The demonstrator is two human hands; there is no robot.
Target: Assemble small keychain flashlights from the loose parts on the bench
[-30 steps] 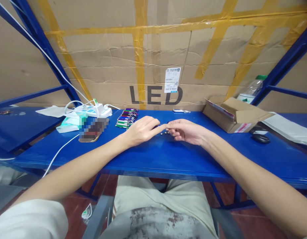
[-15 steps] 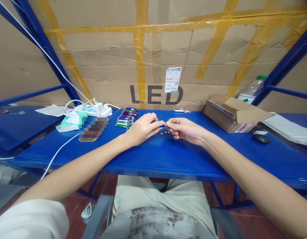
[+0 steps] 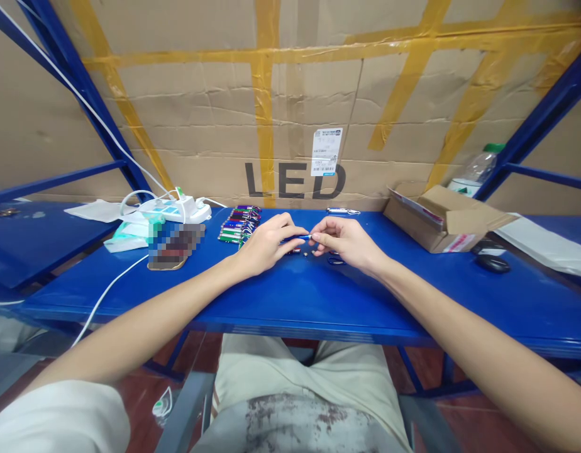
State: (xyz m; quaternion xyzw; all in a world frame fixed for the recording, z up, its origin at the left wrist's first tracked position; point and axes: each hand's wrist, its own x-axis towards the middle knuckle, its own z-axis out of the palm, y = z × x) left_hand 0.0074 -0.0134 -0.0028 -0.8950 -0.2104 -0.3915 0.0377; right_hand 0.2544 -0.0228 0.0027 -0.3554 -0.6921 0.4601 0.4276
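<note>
Over the middle of the blue table (image 3: 319, 302), my left hand (image 3: 266, 242) is closed on a small blue keychain flashlight (image 3: 297, 238), holding it level. My right hand (image 3: 344, 242) pinches at that flashlight's right end with thumb and forefinger; what is between those fingertips is too small to make out. Small button cells (image 3: 307, 253) lie on the table just below the two hands, and a tiny ring-like part (image 3: 335, 260) lies under my right hand. A row of several coloured keychain flashlights (image 3: 238, 225) lies just left of my left hand.
An open cardboard box (image 3: 441, 217) stands at the right, with a plastic bottle (image 3: 476, 167) behind it and a black mouse (image 3: 493, 263) beside it. A white power strip (image 3: 177, 207), tissue packs (image 3: 130, 234) and a blurred object (image 3: 175, 246) lie left. One lone flashlight (image 3: 342, 211) rests by the cardboard wall.
Both hands rose slightly from the table and drew together. My left hand now shows the blue flashlight in its grip, and my right fingertips have come up to its end.
</note>
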